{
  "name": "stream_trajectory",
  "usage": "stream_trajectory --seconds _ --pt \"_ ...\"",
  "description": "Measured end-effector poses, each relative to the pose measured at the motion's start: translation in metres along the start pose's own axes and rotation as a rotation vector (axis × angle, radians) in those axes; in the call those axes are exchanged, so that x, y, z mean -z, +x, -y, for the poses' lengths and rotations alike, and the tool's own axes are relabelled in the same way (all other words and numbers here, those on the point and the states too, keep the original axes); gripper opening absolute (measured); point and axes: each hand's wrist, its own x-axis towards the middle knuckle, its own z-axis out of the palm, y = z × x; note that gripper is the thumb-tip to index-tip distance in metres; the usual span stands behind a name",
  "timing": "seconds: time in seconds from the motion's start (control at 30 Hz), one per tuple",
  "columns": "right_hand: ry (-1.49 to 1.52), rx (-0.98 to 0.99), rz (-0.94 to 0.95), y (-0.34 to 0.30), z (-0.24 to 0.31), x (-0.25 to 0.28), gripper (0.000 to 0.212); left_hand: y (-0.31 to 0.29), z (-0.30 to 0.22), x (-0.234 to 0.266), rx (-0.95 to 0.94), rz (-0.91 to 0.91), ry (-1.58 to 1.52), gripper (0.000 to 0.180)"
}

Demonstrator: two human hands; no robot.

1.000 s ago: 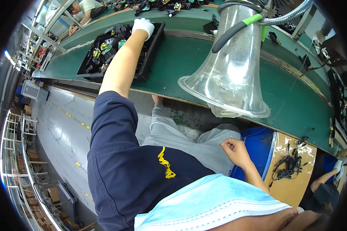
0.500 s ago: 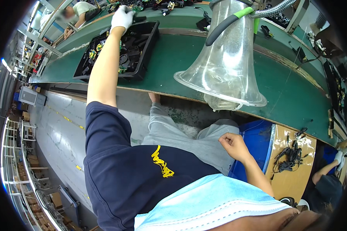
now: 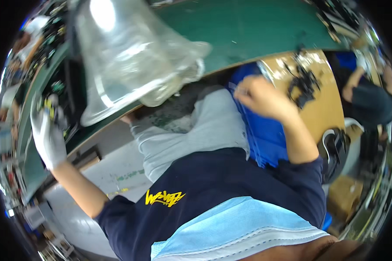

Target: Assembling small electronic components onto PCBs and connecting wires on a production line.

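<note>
Writing: yellow stylised lettering (image 3: 165, 198) runs across the chest of the wearer's dark navy shirt (image 3: 213, 174); transcription omitted.

Surface: green bench (image 3: 252, 26), its edge curving through the fisheye. A clear plastic hood (image 3: 126, 56), flared like a bell, hangs over the front edge at left of centre. At right, a tan board (image 3: 329, 93) with a glossy covering carries a tangle of black cables (image 3: 304, 85); a blue bin (image 3: 265, 135) sits just beside it.

Hands: left hand (image 3: 48, 135), white-gloved, is at the far left near a dark tray (image 3: 74, 87), fingers extended. A small yellow-and-green part (image 3: 51, 105) lies at its fingers; blur prevents telling whether it is gripped. Right hand (image 3: 262, 96), bare, is above the blue bin, fingers loosely curled and close together; cannot tell if anything is pinched.

Room: grey floor (image 3: 85, 213) at lower left. At far right, a co-worker in a dark top (image 3: 370, 104); a cardboard box (image 3: 345, 196) stands below. Other people and clutter at upper left are smeared by motion.
</note>
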Motion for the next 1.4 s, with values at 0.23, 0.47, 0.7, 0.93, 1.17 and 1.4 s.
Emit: stream_trajectory --seconds 0.23,0.47,0.7,0.93,1.17,1.4 --pt "-0.334 -0.521 -0.368 -0.032 -0.057 0.094 0.026 -0.089 0.074 -0.029 0.344 0.3 -0.373 0.056" --pt "-0.394 -0.786 -0.504 -0.027 -0.149 0.093 0.041 -0.147 0.117 -0.089 0.485 0.314 -0.453 0.057" --pt "-0.286 -0.815 -0.486 -0.018 -0.204 0.09 0.047 -0.162 0.122 -0.124 0.603 0.55 -0.396 0.049" --pt "0.196 -0.347 -1.053 -0.041 -0.139 0.128 0.028 -0.16 0.124 -0.138 0.483 0.799 -0.022 0.048" --pt "0.474 -0.259 -0.888 -0.051 -0.029 0.105 0.013 -0.167 0.109 -0.16 0.606 0.891 -0.375 0.049" --pt "1.096 -0.498 -0.118 -0.037 0.023 0.025 0.043 -0.182 0.097 -0.175 0.305 1.138 -0.294 0.051"
